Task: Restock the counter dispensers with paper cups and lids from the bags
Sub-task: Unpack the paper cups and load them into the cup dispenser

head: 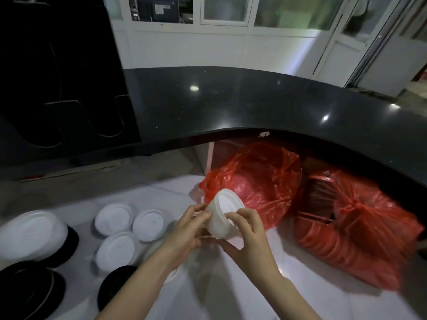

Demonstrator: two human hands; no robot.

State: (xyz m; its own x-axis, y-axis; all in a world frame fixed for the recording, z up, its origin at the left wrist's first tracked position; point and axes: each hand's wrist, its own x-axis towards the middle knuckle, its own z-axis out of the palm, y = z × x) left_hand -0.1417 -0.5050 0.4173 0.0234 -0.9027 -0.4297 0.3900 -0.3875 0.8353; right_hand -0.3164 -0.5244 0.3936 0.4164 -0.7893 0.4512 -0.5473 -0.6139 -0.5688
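Both my hands grip a short stack of white lids [223, 212], tilted with its top face toward me. My left hand [188, 229] grips its left side and my right hand [246, 229] wraps its right and underside. Behind the stack an open red plastic bag [258, 181] lies on the white lower surface. A second red bag [346, 229], tied shut, lies to the right with ribbed stacks showing through. The black dispenser [60, 72] with curved slots stands on the black counter at far left.
Three white lid stacks [129, 227] stand on the white surface left of my hands. A larger white one [30, 236] and black round lids [25, 289] sit at the bottom left. The curved black counter [254, 105] overhangs the bags.
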